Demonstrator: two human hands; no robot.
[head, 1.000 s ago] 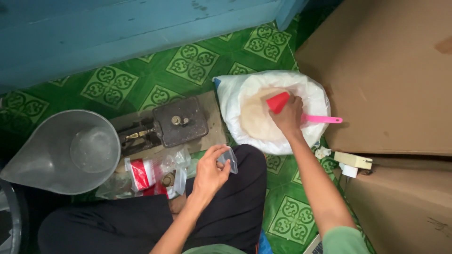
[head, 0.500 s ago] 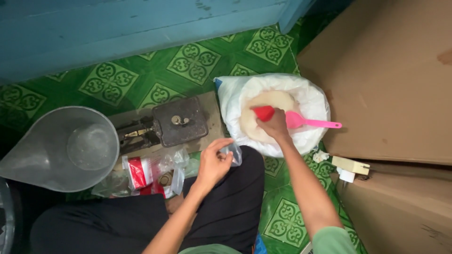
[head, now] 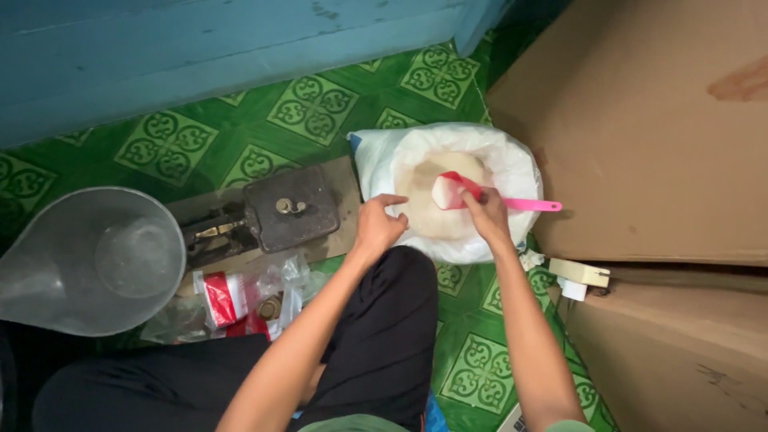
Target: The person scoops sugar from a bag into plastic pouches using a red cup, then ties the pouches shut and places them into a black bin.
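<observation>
A person sits on a green patterned floor (head: 264, 152) beside large cardboard boxes (head: 648, 128) and a blue wooden wall (head: 200, 48). A grey metal scale pan (head: 88, 260) lies at the left, next to a dark balance scale (head: 272, 212) on a wooden base. An open white sack (head: 512, 172) of pale granular powder stands between the scale and the boxes. The right hand (head: 486, 214) has its grip clamped on a red-and-pink plastic scoop (head: 456, 190), loaded with powder and held over the sack's mouth. The left hand (head: 378, 226) pinches a small clear plastic bag (head: 400, 216) at the sack's near rim, fingers together on it, just beside the scoop. Crumpled clear and red-printed packets (head: 240, 296) lie by the person's knee.
</observation>
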